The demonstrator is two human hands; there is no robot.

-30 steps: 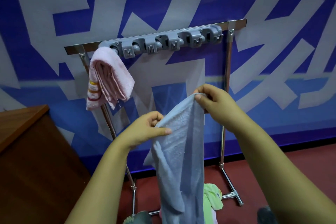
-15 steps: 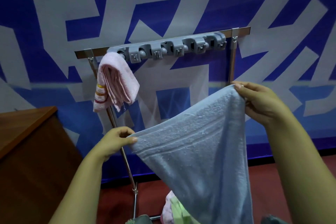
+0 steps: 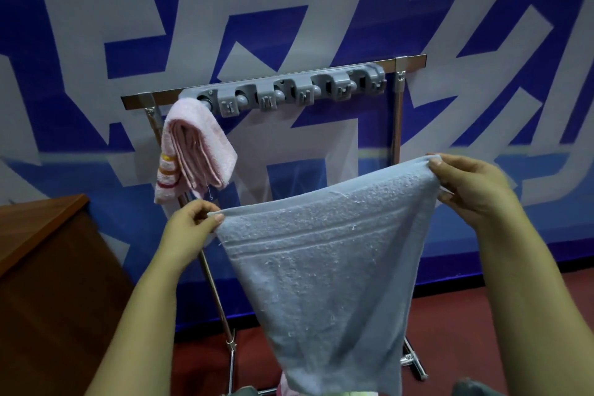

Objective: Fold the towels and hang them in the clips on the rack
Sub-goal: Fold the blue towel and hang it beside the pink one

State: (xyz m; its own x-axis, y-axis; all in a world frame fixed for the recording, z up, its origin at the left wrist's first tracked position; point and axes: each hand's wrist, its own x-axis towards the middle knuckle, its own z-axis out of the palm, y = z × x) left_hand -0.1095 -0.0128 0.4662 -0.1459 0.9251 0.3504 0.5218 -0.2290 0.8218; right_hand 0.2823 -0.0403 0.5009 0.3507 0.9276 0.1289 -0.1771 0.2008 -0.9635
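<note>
A light blue towel point(image 3: 324, 267) hangs spread out in front of me, its top edge stretched between both hands. My left hand point(image 3: 189, 231) pinches the lower left corner. My right hand point(image 3: 466, 183) pinches the higher right corner. Behind it stands a metal rack point(image 3: 398, 112) with a grey strip of clips point(image 3: 289, 93) along its top bar. A folded pink towel point(image 3: 193, 151) with orange and red stripes hangs from the leftmost clip. The other clips hold nothing.
A brown wooden cabinet point(image 3: 48, 283) stands at the left, close to the rack's left leg. A blue and white patterned wall point(image 3: 321, 10) is right behind the rack. Bits of pink and green cloth point(image 3: 360, 393) show on the red floor under the blue towel.
My hands have moved apart and pulled the blue towel from a bunched hang into a wide spread. The view has tilted up, so the rack sits lower in the frame.
</note>
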